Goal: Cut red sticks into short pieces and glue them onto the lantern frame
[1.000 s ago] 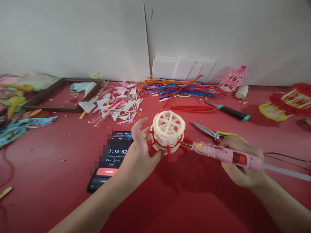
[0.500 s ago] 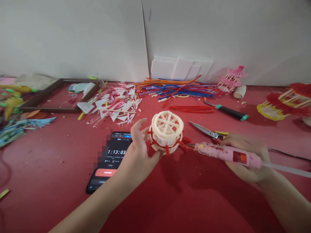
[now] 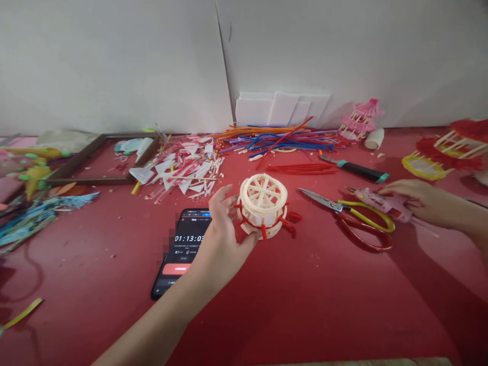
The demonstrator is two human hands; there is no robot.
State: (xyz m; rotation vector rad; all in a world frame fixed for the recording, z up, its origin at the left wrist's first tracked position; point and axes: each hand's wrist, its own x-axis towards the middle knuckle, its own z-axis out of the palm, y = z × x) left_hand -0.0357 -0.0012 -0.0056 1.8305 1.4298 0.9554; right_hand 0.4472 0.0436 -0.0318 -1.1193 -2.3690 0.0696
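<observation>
A small round cream lattice frame [image 3: 263, 203] with red pipe-cleaner bits around its rim sits on the red table [image 3: 290, 305]. My left hand [image 3: 221, 239] cups its left side, thumb up and fingers curled under the rim. Far to the right, my right hand [image 3: 423, 203] lies low over a pink hot glue gun [image 3: 377, 201], fingers closed around its body. The gun's nozzle points left, just above a pair of scissors [image 3: 354, 218] with yellow and red handles.
A phone [image 3: 183, 249] showing a timer lies left of my wrist. Coloured pipe cleaners [image 3: 282, 140], a craft knife [image 3: 358, 170], paper scraps [image 3: 183, 168], a wooden frame [image 3: 95, 162] and white foam sheets [image 3: 282, 108] lie toward the wall. Red and pink lantern models stand at the right.
My right hand has pulled the glue gun away from the lattice frame, out to the right and down beside the scissors. My left hand keeps its hold on the frame.
</observation>
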